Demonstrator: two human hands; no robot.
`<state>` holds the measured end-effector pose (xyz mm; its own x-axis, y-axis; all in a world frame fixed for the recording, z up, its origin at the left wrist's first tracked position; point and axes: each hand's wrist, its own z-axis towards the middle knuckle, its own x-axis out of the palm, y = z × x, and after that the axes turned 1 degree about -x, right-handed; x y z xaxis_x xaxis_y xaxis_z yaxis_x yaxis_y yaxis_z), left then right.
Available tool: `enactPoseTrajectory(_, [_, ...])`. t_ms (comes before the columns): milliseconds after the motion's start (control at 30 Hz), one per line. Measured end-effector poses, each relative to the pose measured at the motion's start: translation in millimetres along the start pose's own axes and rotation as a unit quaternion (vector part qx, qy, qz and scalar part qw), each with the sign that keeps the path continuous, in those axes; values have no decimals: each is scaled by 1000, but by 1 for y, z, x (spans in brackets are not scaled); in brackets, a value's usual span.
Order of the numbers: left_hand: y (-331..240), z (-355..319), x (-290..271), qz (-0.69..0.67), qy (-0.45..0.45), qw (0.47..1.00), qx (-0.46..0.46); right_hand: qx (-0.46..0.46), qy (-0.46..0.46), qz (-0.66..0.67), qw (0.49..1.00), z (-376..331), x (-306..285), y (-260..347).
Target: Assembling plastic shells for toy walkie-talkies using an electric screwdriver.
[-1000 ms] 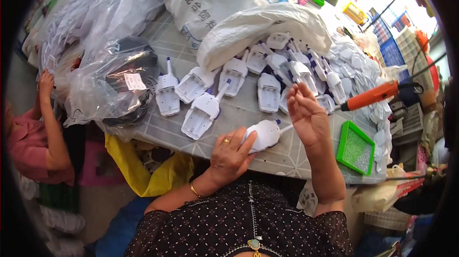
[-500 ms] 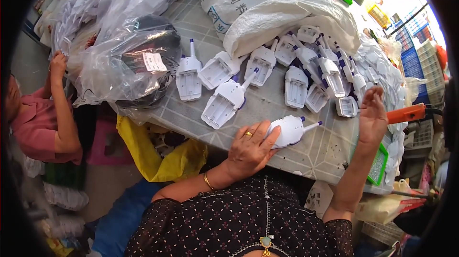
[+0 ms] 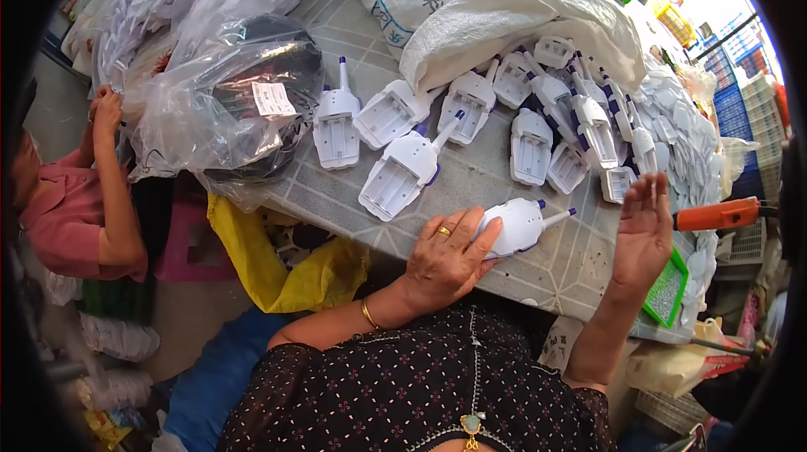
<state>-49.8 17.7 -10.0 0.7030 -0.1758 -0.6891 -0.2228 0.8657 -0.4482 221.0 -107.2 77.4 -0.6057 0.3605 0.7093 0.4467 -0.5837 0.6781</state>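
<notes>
My left hand [image 3: 454,250] is closed on the near end of a white plastic housing [image 3: 514,227] with purple trim and a thin, purple-tipped stem. It rests on the table close to the front edge, and its smooth face is up. My right hand [image 3: 646,233] is raised at the table's right side, fingers stretched upward, with nothing seen in it. Just right of that hand lies an orange tool [image 3: 719,215] with a black cord; its tip is hidden. Beyond my left hand, several similar housings [image 3: 399,176] lie with their open battery compartments showing.
A white woven sack [image 3: 513,28] lies at the back, beside a heap of flat white parts [image 3: 685,128]. Clear plastic bags [image 3: 193,116] cover the left side. A green tray [image 3: 667,291] of small pieces sits at the right edge. A co-worker [image 3: 80,217] stands at far left.
My right hand has come slightly lower and to the left, with its fingers closer together. My left hand still holds the housing in place. The whole view has shifted slightly.
</notes>
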Motion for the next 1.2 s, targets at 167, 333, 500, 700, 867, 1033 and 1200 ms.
enactPoseTrajectory(167, [-1, 0, -1, 2, 11, 1000, 11, -59, -41, -52, 996, -16, 23, -35])
enactPoseTrajectory(333, [-2, 2, 2, 6, -10, 1000, 11, 168, 55, -134, 975, -64, 81, -95])
enactPoseTrajectory(500, [-3, -1, 4, -2, -25, 1000, -6, 184, 63, -145, 970, -61, 80, -107])
enactPoseTrajectory(700, [-5, 4, -1, -8, -37, 999, 2, 193, 65, -161, 966, -60, 85, -108])
enactPoseTrajectory(867, [-3, 1, -2, -9, -38, 999, 8, 179, 93, -174, 964, -54, 96, -108])
enactPoseTrajectory(1033, [0, -7, 1, -1, -6, 1000, 6, 215, 95, -124, 964, -43, 104, -120])
enactPoseTrajectory(1200, [1, -11, 3, -15, 24, 1000, 4, 252, 111, -100, 956, -29, 119, -131])
